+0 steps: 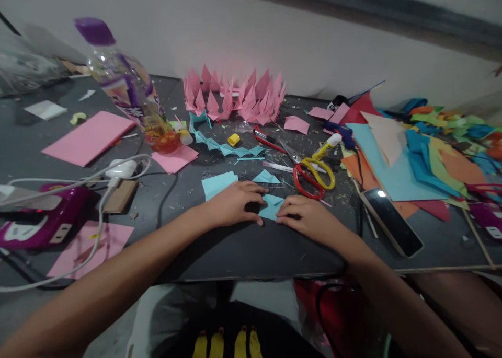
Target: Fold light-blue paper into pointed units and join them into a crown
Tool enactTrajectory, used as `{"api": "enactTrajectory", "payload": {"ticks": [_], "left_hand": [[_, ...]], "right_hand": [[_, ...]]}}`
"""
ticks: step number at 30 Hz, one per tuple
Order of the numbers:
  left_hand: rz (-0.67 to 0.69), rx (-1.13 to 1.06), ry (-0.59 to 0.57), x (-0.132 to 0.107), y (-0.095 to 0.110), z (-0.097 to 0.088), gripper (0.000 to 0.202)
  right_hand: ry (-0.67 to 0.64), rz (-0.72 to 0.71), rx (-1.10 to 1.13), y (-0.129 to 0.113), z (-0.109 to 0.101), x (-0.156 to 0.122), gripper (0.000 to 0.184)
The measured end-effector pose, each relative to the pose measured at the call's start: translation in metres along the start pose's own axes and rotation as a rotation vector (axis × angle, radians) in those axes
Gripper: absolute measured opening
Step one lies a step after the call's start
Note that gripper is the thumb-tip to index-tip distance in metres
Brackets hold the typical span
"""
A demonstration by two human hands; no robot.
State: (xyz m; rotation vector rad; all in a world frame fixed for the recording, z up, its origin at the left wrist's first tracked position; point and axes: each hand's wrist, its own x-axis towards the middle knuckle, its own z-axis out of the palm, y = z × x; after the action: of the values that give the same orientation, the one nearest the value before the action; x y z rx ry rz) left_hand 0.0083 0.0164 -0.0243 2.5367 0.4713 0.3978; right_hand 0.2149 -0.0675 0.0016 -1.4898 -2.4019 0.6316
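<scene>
A small light-blue sheet of paper [269, 210] lies flat on the dark table near its front edge, with a folded flap at its top. My left hand [237, 202] is curved over its left side, thumb and fingers apart, holding the sheet at that edge. The fingertips of my right hand [304, 214] pinch together at the right edge of the same sheet. Just behind them sits a folded light-blue paper piece [266, 176]. Partly under my left hand lie more light-blue sheets [217, 184].
Behind stand a pink folded-paper ring [235, 99], a blue folded strip [223, 146], scissors [311, 176], a cutter [269, 138] and a glue stick [327, 145]. A bottle [133, 94] and power strip [47, 214] are left; a phone [392, 222] and coloured papers [396, 177] are right.
</scene>
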Motion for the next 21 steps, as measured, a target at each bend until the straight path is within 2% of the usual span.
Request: {"api": "enactTrajectory", "payload": {"ticks": [2,5,11,17,21], "left_hand": [[0.009,-0.023,0.025,-0.001,0.0,0.0,0.03],[0.005,-0.048,0.088,-0.002,0.0,0.002,0.017],[-0.094,-0.057,0.147,-0.001,0.005,0.003,0.021],[-0.261,-0.125,0.224,-0.001,0.011,0.003,0.027],[-0.346,-0.361,0.261,-0.001,0.013,0.001,0.021]], "right_hand": [[0.021,0.009,0.014,0.007,-0.005,0.009,0.007],[0.073,0.057,0.002,0.017,-0.01,0.023,0.019],[0.012,-0.011,0.059,0.021,-0.013,0.037,0.014],[0.138,0.077,0.174,0.016,0.001,0.035,0.017],[0.232,0.143,0.361,0.011,0.008,0.033,0.015]]}}
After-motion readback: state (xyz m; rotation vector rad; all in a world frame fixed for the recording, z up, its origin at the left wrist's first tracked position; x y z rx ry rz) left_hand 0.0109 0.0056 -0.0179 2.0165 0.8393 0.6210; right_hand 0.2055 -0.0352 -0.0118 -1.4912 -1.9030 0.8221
